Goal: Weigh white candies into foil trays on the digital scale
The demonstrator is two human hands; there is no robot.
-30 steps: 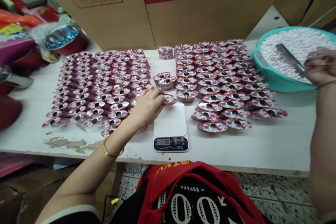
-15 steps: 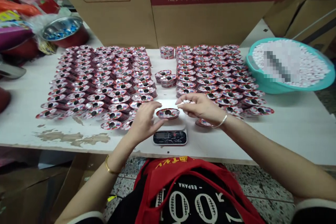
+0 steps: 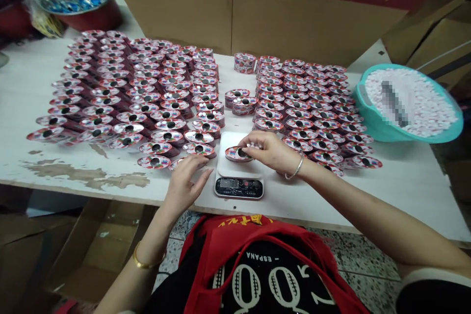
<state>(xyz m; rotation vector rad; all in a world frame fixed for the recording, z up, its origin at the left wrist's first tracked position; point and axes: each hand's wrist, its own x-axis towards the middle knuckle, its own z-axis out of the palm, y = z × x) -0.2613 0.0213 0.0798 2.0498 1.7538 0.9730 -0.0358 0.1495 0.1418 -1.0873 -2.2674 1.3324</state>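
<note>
A small oval red-and-white container [image 3: 234, 153] with a round hole in its top stands on the white plate of a digital kitchen scale [image 3: 239, 188]. My right hand [image 3: 268, 149] is closed around several small white candies [image 3: 255, 145], its fingertips right at the container's hole. To the left of the scale, my left hand [image 3: 187, 181] is open and holds nothing, thumb and fingers apart. It is nearest to the front containers of the left-hand group [image 3: 154, 162]. The scale's display is lit, but I cannot read it surely.
Rows of like containers stand left and right of the scale, the right-hand group [image 3: 299, 124] near a turquoise basin [image 3: 405, 136] full of white candies. A big cardboard box [image 3: 176, 19] backs the table. A metal bowl [image 3: 83, 17] with blue items stands far left.
My left hand has moved away from the container to the left. My right hand has brought the candies over its hole. The container now stands on the scale plate, and the view has shifted.
</note>
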